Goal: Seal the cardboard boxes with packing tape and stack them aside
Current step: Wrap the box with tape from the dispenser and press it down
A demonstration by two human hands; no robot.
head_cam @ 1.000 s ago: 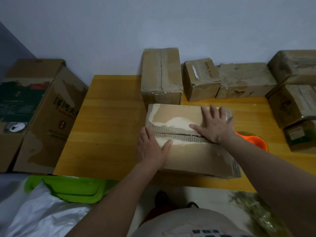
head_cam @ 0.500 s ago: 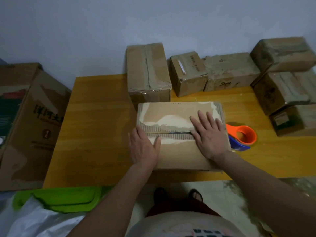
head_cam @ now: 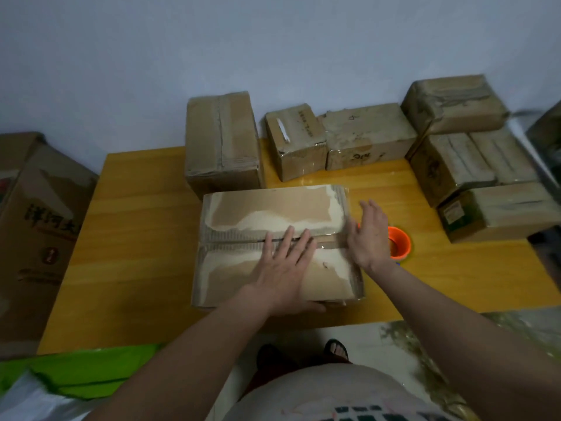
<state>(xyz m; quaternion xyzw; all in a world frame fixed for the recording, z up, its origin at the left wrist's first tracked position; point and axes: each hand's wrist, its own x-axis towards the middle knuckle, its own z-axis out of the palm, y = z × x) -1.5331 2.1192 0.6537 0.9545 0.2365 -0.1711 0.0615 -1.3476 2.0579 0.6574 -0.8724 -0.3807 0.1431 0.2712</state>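
A worn cardboard box [head_cam: 261, 217] with torn, pale top flaps lies at the middle of the yellow wooden table [head_cam: 139, 238]. My left hand [head_cam: 285, 268] presses flat on its top, fingers straight across the centre seam. My right hand [head_cam: 368, 235] is open at the box's right edge, partly blurred, fingers straight. An orange tape dispenser [head_cam: 399, 243] sits on the table just right of the box, partly hidden behind my right hand.
Several taped cardboard boxes line the table's back and right: a tall one [head_cam: 221, 141], a small one [head_cam: 296, 141], a flat one [head_cam: 368, 135] and a stack [head_cam: 473, 165]. A big printed carton [head_cam: 39, 226] stands left. A green tray [head_cam: 69, 372] lies at lower left.
My left hand slid from the box's left side to its middle over the seam. My right hand left the top and moved to the right edge. The view shifted a little.
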